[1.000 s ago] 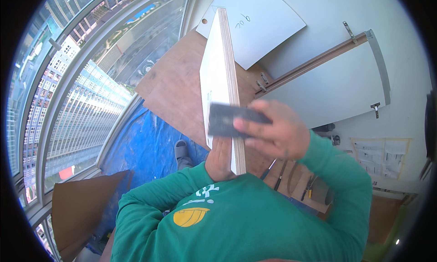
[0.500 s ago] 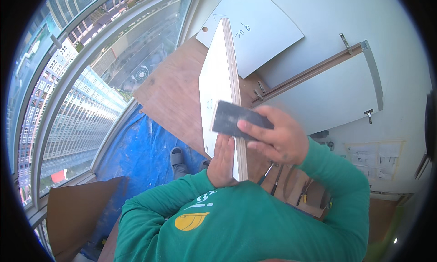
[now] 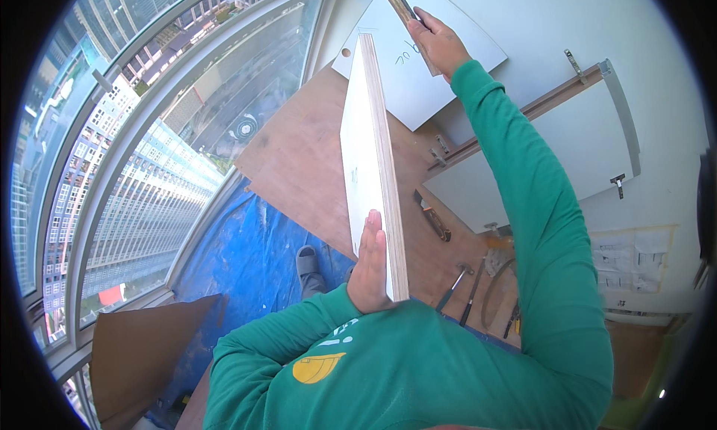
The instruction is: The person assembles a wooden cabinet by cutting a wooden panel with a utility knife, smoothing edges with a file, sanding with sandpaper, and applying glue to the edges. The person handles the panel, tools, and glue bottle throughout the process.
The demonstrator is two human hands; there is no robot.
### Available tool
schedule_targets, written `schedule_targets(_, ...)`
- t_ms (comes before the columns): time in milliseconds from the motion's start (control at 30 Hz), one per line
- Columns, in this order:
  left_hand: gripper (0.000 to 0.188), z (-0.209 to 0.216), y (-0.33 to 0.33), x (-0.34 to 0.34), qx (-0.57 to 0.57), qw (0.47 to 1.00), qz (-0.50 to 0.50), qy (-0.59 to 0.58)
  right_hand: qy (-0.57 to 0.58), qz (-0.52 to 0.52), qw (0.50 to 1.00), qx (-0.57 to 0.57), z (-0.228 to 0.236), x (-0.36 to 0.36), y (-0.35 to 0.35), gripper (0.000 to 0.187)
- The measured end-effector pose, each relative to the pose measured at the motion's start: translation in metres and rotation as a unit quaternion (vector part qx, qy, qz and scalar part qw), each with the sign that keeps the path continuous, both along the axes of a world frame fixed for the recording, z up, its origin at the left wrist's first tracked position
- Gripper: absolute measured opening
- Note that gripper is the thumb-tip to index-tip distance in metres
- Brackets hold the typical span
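A white-faced plywood panel (image 3: 364, 142) stands on edge in front of my body, its bare layered edge turned up and to the right. My left hand (image 3: 369, 269) lies flat against the white face near the close end, fingers stretched out together. Away from the panel, at the far right, my right hand (image 3: 444, 47) grips a sanding block (image 3: 407, 19), a flat wooden piece with a dark face. It is held tilted above a white board (image 3: 388, 79) with handwritten marks, and does not touch the panel.
A brown wooden worktop (image 3: 299, 153) lies beneath. On it are a utility knife (image 3: 433, 217), a hammer (image 3: 452, 289) and several other tools. A white door with hinges (image 3: 567, 142) rests at right. Left are tall windows (image 3: 134, 228), a blue sheet (image 3: 239, 258) and a brown board (image 3: 146, 355).
My right hand has carried the sanding block off the panel's near part, away to the far right, with the arm now stretched out. The left hand stays on the panel.
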State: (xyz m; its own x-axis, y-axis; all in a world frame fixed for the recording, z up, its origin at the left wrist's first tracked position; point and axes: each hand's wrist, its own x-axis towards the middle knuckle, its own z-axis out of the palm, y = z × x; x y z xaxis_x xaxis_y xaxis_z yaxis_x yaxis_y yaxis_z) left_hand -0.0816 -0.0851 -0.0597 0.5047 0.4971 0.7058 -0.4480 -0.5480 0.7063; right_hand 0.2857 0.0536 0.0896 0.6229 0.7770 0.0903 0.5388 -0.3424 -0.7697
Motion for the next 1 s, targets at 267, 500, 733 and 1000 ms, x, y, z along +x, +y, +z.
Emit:
schedule_targets(267,0.086,-0.01,-0.001,0.006,0.032,0.999,0.018,0.016,0.169,0.127,0.963,0.166,-0.029,-0.037,0.006,0.055)
schedule_targets(500,0.091,-0.019,0.002,0.007,0.024,1.0,0.007,-0.004,0.034,0.178,0.977,0.109,-0.035,-0.13,-0.104,0.059)
schedule_targets(733,0.096,-0.023,0.005,-0.004,-0.355,0.895,-0.222,0.155,0.024,0.247,0.956,0.159,-0.039,-0.222,-0.215,0.063)
schedule_targets(1000,0.103,-0.008,0.013,-0.002,0.0,0.994,-0.044,0.105,0.071,0.142,0.969,0.188,-0.054,-0.118,-0.091,0.055)
